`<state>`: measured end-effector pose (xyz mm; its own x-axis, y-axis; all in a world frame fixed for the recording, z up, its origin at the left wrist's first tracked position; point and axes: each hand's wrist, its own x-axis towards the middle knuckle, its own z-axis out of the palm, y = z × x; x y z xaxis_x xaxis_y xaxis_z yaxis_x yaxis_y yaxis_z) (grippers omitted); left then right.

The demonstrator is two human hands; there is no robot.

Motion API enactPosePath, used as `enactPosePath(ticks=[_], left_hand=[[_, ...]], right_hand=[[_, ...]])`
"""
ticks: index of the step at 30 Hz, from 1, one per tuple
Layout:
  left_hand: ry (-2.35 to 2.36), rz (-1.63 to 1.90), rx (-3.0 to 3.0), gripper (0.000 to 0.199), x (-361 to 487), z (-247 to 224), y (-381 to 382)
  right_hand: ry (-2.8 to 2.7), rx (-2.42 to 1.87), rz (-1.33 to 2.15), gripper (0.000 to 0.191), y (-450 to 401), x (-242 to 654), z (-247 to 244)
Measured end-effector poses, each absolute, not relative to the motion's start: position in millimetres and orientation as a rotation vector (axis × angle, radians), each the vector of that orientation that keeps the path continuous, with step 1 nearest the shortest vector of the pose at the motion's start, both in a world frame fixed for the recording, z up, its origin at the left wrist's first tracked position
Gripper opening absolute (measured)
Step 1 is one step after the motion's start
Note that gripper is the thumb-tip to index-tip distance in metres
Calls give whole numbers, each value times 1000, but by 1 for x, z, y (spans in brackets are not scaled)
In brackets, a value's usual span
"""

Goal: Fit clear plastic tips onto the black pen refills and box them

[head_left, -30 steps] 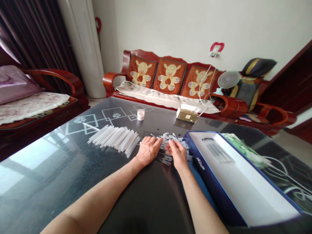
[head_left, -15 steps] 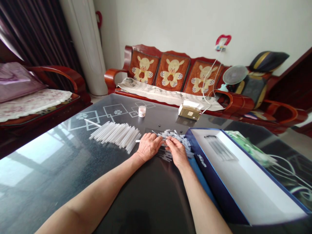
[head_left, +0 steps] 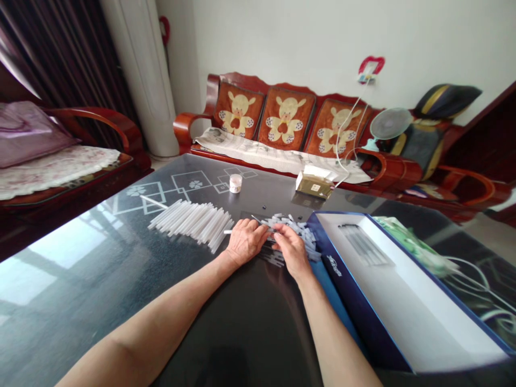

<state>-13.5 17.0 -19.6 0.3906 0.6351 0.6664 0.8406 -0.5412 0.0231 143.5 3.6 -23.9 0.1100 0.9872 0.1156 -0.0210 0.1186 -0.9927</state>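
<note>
My left hand [head_left: 248, 241] is closed around a slim white pen barrel [head_left: 228, 231], whose end sticks out to the left of the knuckles. Close against its fingertips, my right hand [head_left: 293, 251] pinches something small that the fingers mostly hide. A thin pointed piece [head_left: 255, 219] shows just beyond the left fingers. Behind and beside my right hand lies a heap of short translucent pen caps [head_left: 308, 236]. Left of my hands, many white pen barrels [head_left: 193, 221] lie side by side in a row on the dark glossy table [head_left: 121, 279].
On the right stands an open blue box [head_left: 419, 306] with a white inside, holding several assembled pens [head_left: 365, 245]. A small round tub [head_left: 235, 183] and a tissue box [head_left: 313, 184] stand farther back. A green plastic bag [head_left: 415, 242] and white cable [head_left: 479, 274] lie beyond the box.
My right fingers have shifted very slightly at the left fingertips. Otherwise both hands and the things on the table stay in place.
</note>
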Motion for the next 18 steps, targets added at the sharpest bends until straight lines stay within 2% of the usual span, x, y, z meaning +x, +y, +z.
enactPosePath(ticks=[6,9,12,18], left_hand=[[-1286,-889,-2363,38,-13,-19,16],[-1288,-896,-2358,38,-14,-21,17],[-1285,-904,-2360,38,-14,-22,18],[-1279,-889,-2367,39,-14,-22,18]], right_hand=[[-1143,-1319,989,37,3,141,-22],[-1157,-1246,1023,36,3,141,-22],[-1132,-1182,1084,42,2,141,-22],[-1087,-1307,1019,35,2,139,-22]])
